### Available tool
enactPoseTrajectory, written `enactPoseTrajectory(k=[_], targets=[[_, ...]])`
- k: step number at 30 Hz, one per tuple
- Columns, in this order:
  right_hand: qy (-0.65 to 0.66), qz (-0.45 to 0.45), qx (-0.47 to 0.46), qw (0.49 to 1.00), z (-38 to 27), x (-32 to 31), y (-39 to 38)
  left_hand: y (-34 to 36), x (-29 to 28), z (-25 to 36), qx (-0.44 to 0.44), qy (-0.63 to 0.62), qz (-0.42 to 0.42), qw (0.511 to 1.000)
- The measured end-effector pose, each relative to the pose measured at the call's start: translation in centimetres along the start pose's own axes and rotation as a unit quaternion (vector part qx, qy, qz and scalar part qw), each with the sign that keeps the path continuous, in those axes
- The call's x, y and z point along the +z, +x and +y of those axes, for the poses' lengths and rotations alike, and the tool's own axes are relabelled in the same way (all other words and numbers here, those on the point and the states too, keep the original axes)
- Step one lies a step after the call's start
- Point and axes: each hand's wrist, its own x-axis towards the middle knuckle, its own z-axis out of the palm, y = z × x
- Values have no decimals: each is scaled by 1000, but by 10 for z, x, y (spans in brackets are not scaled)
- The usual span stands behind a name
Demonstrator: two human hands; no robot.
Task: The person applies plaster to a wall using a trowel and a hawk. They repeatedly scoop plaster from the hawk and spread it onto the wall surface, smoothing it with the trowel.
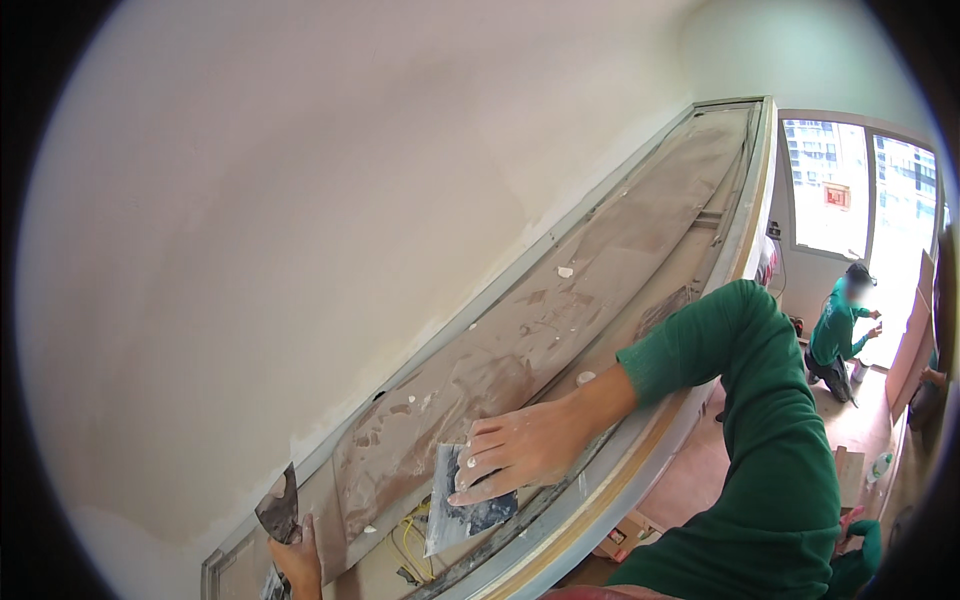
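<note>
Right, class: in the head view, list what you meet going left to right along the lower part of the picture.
Left hand gripping a small putty knife → flat metal trowel blade → right hand pressing on it → green sleeve → crouching person in green by the window.

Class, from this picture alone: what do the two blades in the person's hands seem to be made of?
Wide blade under the right hand: probably thin steel, grey sheen under white plaster smears. Smaller blade above the left hand: likely metal too, dark and dull, caked with residue; rust or dirt cannot be told.
</note>
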Motion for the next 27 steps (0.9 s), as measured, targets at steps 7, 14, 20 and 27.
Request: enactPoseTrajectory(k=[7, 14, 20, 27], targets=[[37, -2, 7, 999, 2, 12, -5, 9, 11, -39, 44, 113, 57, 991], [-28, 20, -28, 999, -2, 1, 4, 21, -23, 7, 19, 54, 78, 995], [-4, 86, 26, 996, -44, -28, 27, -19, -106, 76, -20, -104, 119, 987], [223, 264, 113, 932, -127, -9, 72, -98, -237, 66, -135, -266, -52, 953]])
